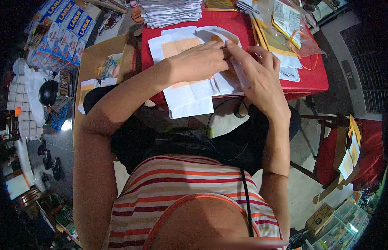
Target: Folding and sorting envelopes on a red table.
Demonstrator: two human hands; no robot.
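White paper sheets (194,107) with orange-tan printed areas (178,47) lie overlapped on a red-covered table (309,75). My left hand (200,61) reaches across them from the left, palm down, its fingertips at a raised, curled sheet (225,32). On the right side of that curl is my right hand (261,73), with its index finger extended to the left fingertips and its other fingers bent. A pale paper edge (241,76) shows below the right index finger, between the hands. Both thumbs are largely hidden, so the left hand's grip is unclear.
A tall paper stack (170,14) stands at the table's back. Plastic-wrapped packs (287,22) and yellow-edged papers (272,40) lie to the right. An open cardboard box (84,67) sits left of the table, near stacked beer cartons (61,37). A dark cable (209,120) hangs below the table edge.
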